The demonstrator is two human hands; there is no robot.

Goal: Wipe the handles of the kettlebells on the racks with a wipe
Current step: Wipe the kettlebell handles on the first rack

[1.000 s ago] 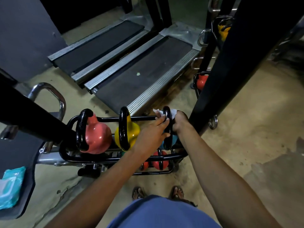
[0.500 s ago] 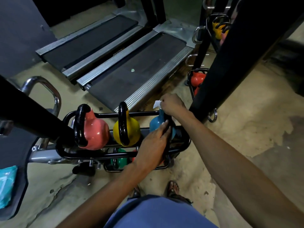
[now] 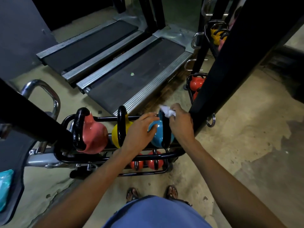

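A black two-tier rack [image 3: 115,159] stands at my feet. Its top tier carries a pink kettlebell [image 3: 94,137], a yellow kettlebell [image 3: 115,133] and a blue kettlebell [image 3: 158,134], all with black handles. My right hand [image 3: 181,125] pinches a crumpled white wipe [image 3: 167,112] against the top of the blue kettlebell's handle [image 3: 165,127]. My left hand [image 3: 139,130] rests on the left side of the blue bell, fingers spread over its body. Small red kettlebells [image 3: 154,162] sit on the lower tier.
Two treadmills [image 3: 131,74] lie beyond the rack. A thick black post [image 3: 230,63] rises at the right, with a second kettlebell rack [image 3: 196,83] behind it. A black bar [image 3: 32,116] crosses at the left. A teal wipe packet [image 3: 5,186] lies at the left edge.
My right hand has slid with the wipe from the far side of the blue kettlebell's handle onto its top. My left hand moved up from the rack's front onto the bell's left side.
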